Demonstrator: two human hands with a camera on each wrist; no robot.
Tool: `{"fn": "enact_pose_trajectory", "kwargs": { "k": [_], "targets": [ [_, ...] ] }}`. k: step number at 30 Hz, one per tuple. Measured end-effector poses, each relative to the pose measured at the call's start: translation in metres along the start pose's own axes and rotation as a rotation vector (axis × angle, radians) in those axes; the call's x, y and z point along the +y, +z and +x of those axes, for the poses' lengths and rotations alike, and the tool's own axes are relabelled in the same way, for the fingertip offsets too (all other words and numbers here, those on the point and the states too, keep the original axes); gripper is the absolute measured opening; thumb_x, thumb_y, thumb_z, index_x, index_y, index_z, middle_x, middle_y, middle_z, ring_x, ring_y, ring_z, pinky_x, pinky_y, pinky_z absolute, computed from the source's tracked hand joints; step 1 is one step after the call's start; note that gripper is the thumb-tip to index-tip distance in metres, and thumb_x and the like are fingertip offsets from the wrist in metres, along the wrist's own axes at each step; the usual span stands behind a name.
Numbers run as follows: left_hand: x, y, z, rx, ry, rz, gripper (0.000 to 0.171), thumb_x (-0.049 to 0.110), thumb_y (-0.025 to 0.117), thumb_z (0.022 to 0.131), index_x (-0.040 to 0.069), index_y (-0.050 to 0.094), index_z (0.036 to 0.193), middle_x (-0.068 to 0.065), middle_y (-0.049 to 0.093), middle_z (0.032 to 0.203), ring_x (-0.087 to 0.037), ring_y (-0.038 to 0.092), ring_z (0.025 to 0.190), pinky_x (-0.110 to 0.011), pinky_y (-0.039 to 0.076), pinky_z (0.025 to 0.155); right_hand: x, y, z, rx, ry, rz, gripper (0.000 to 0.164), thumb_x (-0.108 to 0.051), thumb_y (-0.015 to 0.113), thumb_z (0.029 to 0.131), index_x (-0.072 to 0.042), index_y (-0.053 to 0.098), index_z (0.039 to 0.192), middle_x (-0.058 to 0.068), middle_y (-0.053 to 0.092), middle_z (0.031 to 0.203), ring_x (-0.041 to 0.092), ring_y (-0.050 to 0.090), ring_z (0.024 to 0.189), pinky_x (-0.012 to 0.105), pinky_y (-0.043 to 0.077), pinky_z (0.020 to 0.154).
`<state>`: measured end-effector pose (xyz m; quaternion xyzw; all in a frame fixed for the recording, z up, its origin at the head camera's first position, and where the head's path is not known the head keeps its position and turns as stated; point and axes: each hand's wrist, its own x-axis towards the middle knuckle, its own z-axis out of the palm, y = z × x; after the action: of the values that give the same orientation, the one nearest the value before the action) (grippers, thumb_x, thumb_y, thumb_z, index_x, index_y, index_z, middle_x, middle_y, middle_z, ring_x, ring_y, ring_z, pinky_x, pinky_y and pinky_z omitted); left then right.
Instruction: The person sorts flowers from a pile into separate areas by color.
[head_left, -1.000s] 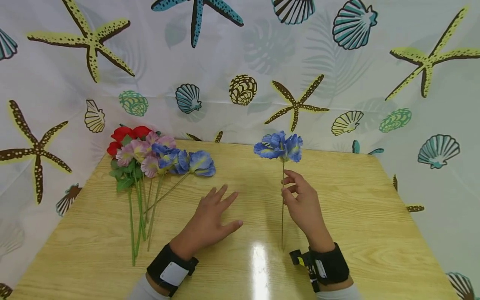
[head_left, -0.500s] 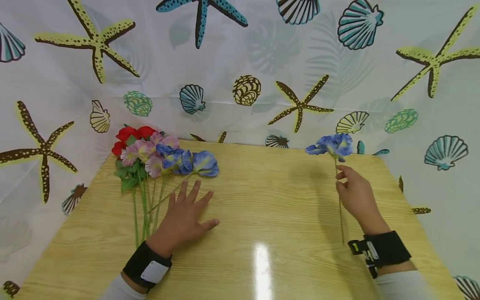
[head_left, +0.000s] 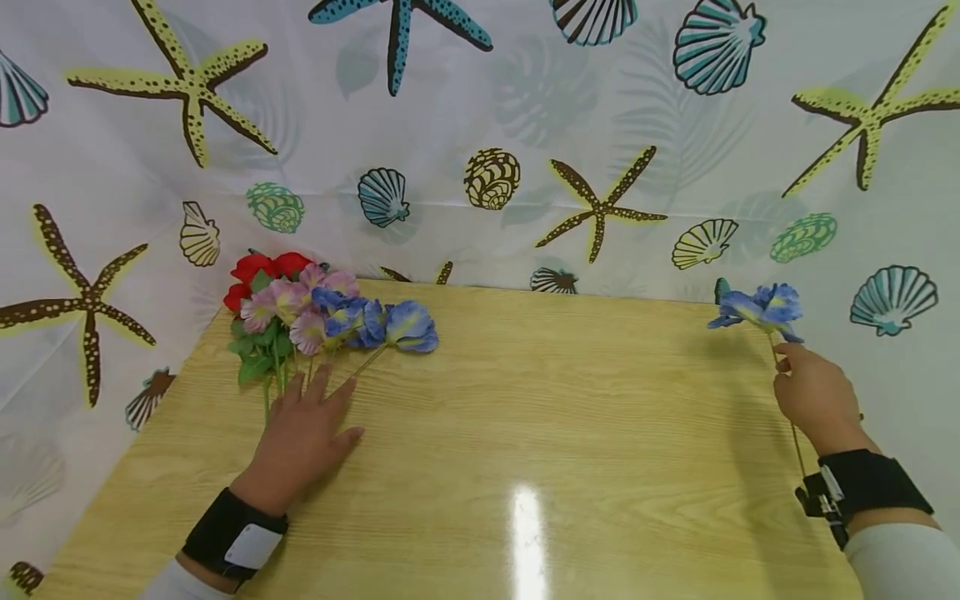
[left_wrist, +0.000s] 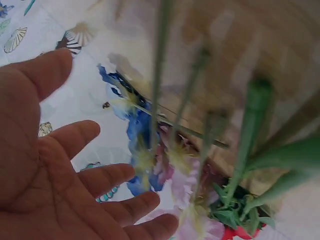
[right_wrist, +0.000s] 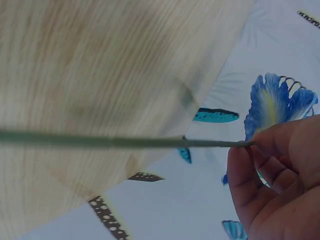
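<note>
On the right side, my right hand point(head_left: 817, 396) pinches the green stem point(right_wrist: 125, 142) of a blue artificial iris point(head_left: 761, 310) between thumb and fingers, its bloom up past the fingertips. Over the stems of a bunch at the left, my left hand point(head_left: 303, 442) spreads its straight fingers and holds nothing. In that bunch are red flowers point(head_left: 262, 273), pink flowers point(head_left: 288, 304) and blue irises point(head_left: 408, 325), with green leaves point(head_left: 258, 358). The left wrist view shows the open palm point(left_wrist: 40, 175) beside the green stems point(left_wrist: 250, 130); the hand hides part of them in the head view.
A pale wooden table point(head_left: 540, 400) lies beneath both hands. Behind it hangs a white cloth point(head_left: 442, 125) printed with starfish and shells, meeting the table's back edge. Black bands point(head_left: 236, 533) with cameras are strapped round both wrists.
My right hand has carried the blue iris from the middle to the table's right side. The left hand has moved left, over the stems of the bunch.
</note>
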<state>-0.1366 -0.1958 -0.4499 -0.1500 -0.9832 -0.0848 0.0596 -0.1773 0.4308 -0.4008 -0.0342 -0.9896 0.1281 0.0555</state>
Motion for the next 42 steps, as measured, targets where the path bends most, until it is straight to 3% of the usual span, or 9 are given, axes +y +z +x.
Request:
{"fn": "enact_pose_trajectory", "kwargs": {
  "k": [4,8,12,18,23,27,34,38,42],
  "targets": [
    [-0.010,-0.002,-0.007,0.005,-0.045,-0.077,0.066,0.026,0.071,0.082,0.000,0.043,0.136,-0.035,0.035,0.132,-0.055,0.034,0.115,-0.063,0.030,0.091,0.014,0.007,-0.001,-0.035,0.034,-0.011,0.042,0.002,0.035,0.087,0.011,0.041,0.127,0.033,0.051,0.105,0.022,0.037,0.044,0.031,0.023,0.040],
    [-0.019,-0.002,-0.012,-0.045,-0.115,-0.178,0.068,0.020,0.068,0.084,-0.005,0.036,0.138,-0.038,0.037,0.126,-0.056,0.036,0.111,-0.062,0.030,0.089,0.025,0.019,-0.004,-0.044,0.061,-0.040,0.042,0.005,0.036,0.086,0.011,0.043,0.128,0.035,0.053,0.104,0.022,0.040,0.042,0.032,0.024,0.038],
    [-0.027,-0.005,-0.014,-0.052,-0.180,-0.233,0.064,0.017,0.063,0.087,-0.008,0.034,0.138,-0.037,0.041,0.121,-0.055,0.042,0.103,-0.060,0.038,0.080,0.030,0.025,-0.007,-0.023,0.072,-0.067,0.043,0.007,0.038,0.084,0.012,0.044,0.126,0.033,0.057,0.095,0.021,0.036,0.040,0.031,0.022,0.038],
    [-0.034,-0.011,-0.013,-0.059,-0.194,-0.229,0.048,0.014,0.060,0.089,-0.012,0.047,0.126,-0.034,0.050,0.111,-0.050,0.050,0.096,-0.056,0.042,0.075,0.027,0.030,-0.008,-0.035,0.079,-0.054,0.041,0.006,0.038,0.085,0.010,0.046,0.125,0.033,0.057,0.097,0.021,0.034,0.041,0.031,0.022,0.039],
    [-0.037,-0.011,-0.012,-0.080,-0.195,-0.259,0.033,0.009,0.051,0.093,-0.012,0.055,0.118,-0.029,0.057,0.107,-0.044,0.054,0.096,-0.052,0.045,0.073,0.024,0.035,-0.009,-0.052,0.080,-0.037,0.040,0.005,0.039,0.085,0.010,0.046,0.124,0.029,0.060,0.088,0.018,0.029,0.040,0.030,0.021,0.039],
    [-0.042,-0.008,-0.008,-0.090,-0.206,-0.262,0.032,0.006,0.044,0.094,-0.013,0.053,0.119,-0.026,0.061,0.100,-0.036,0.060,0.082,-0.042,0.046,0.061,0.025,0.040,-0.011,-0.074,0.093,-0.038,0.040,0.004,0.039,0.087,0.011,0.045,0.126,0.031,0.059,0.094,0.018,0.030,0.041,0.031,0.023,0.039],
    [-0.045,-0.005,-0.005,-0.110,-0.223,-0.228,0.035,0.005,0.050,0.091,-0.013,0.051,0.120,-0.012,0.061,0.077,-0.028,0.060,0.069,-0.035,0.042,0.050,0.029,0.040,-0.014,-0.078,0.082,-0.052,0.044,-0.012,0.045,0.091,0.013,0.043,0.126,0.035,0.053,0.103,0.022,0.039,0.043,0.034,0.026,0.038],
    [-0.046,-0.006,-0.004,-0.114,-0.240,-0.201,0.037,0.002,0.054,0.088,-0.013,0.050,0.121,-0.005,0.056,0.068,-0.020,0.055,0.061,-0.033,0.039,0.046,0.029,0.039,-0.010,-0.035,0.058,-0.058,0.049,-0.023,0.047,0.094,0.015,0.044,0.125,0.039,0.047,0.108,0.040,0.050,0.064,0.048,0.037,0.049],
    [-0.047,-0.009,-0.004,-0.130,-0.289,-0.200,0.039,0.000,0.052,0.085,-0.011,0.049,0.122,-0.009,0.058,0.069,-0.022,0.055,0.057,-0.033,0.039,0.043,0.027,0.039,-0.005,0.017,0.032,-0.070,0.053,-0.029,0.047,0.095,0.015,0.043,0.125,0.041,0.038,0.118,0.057,0.037,0.100,0.065,0.032,0.077]
  ]
}}
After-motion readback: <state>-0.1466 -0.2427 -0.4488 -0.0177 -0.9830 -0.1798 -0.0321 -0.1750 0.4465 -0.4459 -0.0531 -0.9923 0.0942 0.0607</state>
